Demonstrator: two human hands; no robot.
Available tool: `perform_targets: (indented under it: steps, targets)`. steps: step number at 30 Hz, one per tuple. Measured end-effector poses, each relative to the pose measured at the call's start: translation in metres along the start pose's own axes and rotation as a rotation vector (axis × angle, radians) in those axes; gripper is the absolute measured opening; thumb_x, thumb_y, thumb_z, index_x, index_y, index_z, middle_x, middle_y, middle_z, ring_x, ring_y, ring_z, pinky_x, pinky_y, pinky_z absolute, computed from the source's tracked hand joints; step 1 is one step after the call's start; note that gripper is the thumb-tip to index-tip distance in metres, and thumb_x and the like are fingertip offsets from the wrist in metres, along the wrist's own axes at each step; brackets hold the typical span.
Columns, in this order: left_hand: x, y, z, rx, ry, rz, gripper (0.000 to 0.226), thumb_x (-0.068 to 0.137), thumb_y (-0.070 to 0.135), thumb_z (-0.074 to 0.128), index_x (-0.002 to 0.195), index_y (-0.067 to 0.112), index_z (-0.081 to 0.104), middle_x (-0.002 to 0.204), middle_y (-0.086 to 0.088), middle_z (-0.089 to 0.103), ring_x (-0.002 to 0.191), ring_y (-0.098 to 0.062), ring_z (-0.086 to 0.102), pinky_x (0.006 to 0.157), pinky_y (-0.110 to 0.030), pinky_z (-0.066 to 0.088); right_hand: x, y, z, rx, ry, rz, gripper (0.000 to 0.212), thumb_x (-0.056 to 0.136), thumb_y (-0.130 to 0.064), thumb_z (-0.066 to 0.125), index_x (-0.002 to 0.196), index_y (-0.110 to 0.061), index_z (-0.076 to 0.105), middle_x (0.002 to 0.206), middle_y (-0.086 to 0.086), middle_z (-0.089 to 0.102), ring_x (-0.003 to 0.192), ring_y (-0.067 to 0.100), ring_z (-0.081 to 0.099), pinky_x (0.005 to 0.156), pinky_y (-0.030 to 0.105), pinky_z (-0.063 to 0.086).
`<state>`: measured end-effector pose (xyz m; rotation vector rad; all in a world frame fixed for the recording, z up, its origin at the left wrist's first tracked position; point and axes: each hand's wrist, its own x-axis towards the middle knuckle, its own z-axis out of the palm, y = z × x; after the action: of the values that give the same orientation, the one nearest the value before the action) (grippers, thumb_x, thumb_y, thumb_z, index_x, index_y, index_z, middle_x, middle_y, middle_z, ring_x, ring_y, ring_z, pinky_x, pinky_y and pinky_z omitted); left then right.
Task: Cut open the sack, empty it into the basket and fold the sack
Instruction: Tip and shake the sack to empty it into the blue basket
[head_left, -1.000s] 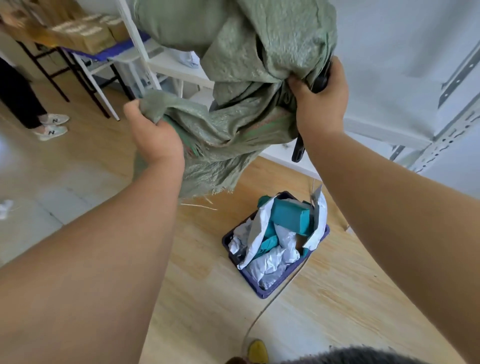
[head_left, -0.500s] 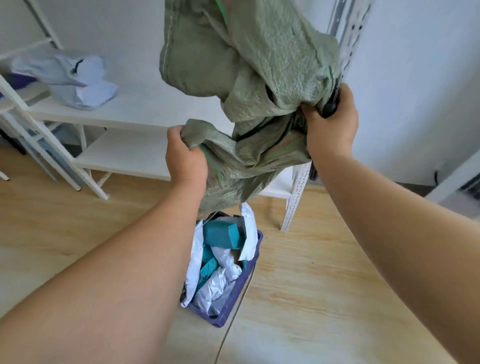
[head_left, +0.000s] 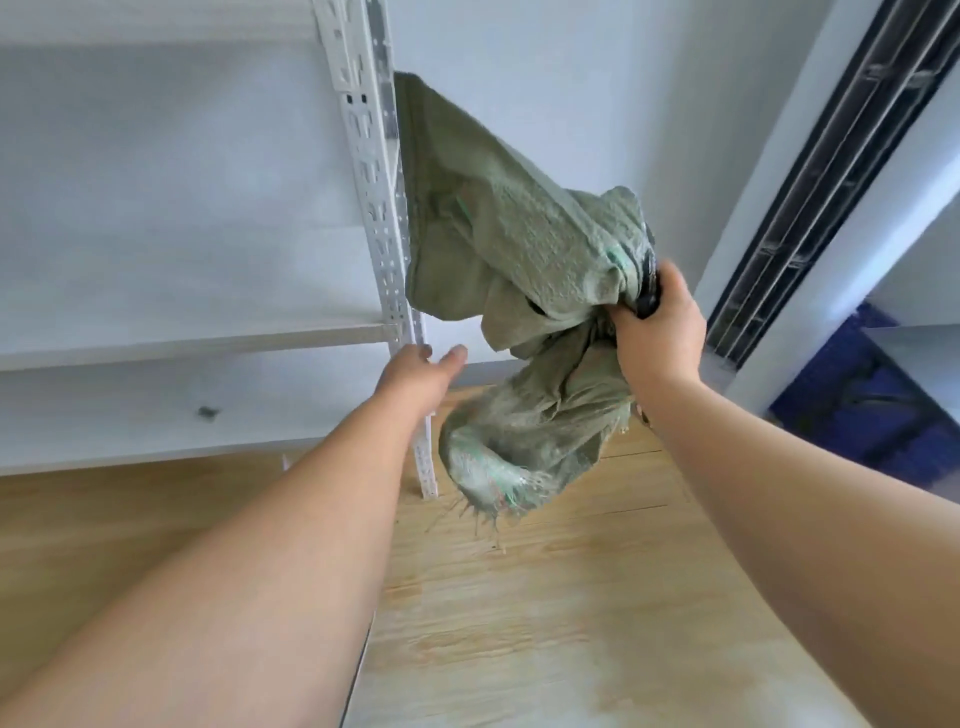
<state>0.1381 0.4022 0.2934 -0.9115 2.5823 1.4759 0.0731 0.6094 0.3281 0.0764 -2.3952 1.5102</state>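
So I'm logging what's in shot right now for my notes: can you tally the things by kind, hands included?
Hands: 2, left hand open and free, right hand gripping the sack
Green woven sack: 1
Dark handle held with the sack: 1, kind unclear
White metal shelving rack: 1
Basket: 0 in view
Total: 5

A dark object (head_left: 649, 291) in the right hand (head_left: 657, 332) is mostly hidden behind sack (head_left: 519, 249) folds.
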Motion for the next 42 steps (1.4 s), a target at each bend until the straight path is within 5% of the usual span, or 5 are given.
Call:
perform_targets:
  steps: [6,17,29,36,42]
  targets:
    - [0.028,0.040,0.034,-0.771,-0.229,-0.129,0.097,0.051,0.082,0.062,0.128,0.023,0.055,0.123,-0.001,0.066,0.112,-0.022,0.063,0.096,-0.044,0.048,0.014,0.067,0.005,-0.135,-0.247,0.003,0.041,0.082,-0.008,0.067,0.118,-0.027,0.059,0.106,-0.008,0.066,0.097,0.017,0.059,0.084,0.032,0.049]
    - [0.131,0.005,0.086,-0.720,0.033,-0.251,0.048,0.076,0.005,0.070,0.117,0.025,0.055,0.111,-0.005,0.067,0.097,-0.027,0.065,0.090,-0.045,0.052,0.040,0.147,0.054,-0.297,-0.514,0.270,0.064,0.076,-0.019,0.078,0.134,-0.021,0.051,0.109,-0.010,0.055,0.111,0.019,0.056,0.086,0.023,0.037]
    - [0.203,0.005,0.152,-0.689,-0.010,-0.337,0.028,0.091,0.017,0.064,0.111,0.029,0.050,0.089,0.009,0.058,0.077,-0.009,0.054,0.066,-0.028,0.041,0.090,0.239,0.090,-0.343,-0.430,0.399,0.035,0.083,-0.009,0.061,0.115,-0.024,0.060,0.090,-0.006,0.059,0.087,0.021,0.053,0.069,0.028,0.038]
    - [0.226,0.012,0.222,-0.691,0.073,-0.491,0.040,0.088,0.014,0.065,0.124,0.018,0.047,0.123,-0.002,0.056,0.112,-0.023,0.053,0.090,-0.048,0.042,0.153,0.303,0.074,-0.466,-0.478,0.376,0.024,0.082,-0.004,0.049,0.092,-0.026,0.052,0.079,-0.001,0.059,0.076,0.027,0.054,0.054,0.028,0.039]
    - [0.244,0.029,0.327,-0.808,-0.006,-0.520,0.027,0.093,0.009,0.059,0.117,0.019,0.050,0.100,0.006,0.060,0.087,-0.010,0.057,0.088,-0.040,0.044,0.211,0.375,0.038,-0.564,-0.408,0.376,0.039,0.081,-0.003,0.049,0.112,-0.024,0.057,0.090,0.003,0.062,0.080,0.029,0.052,0.065,0.033,0.046]
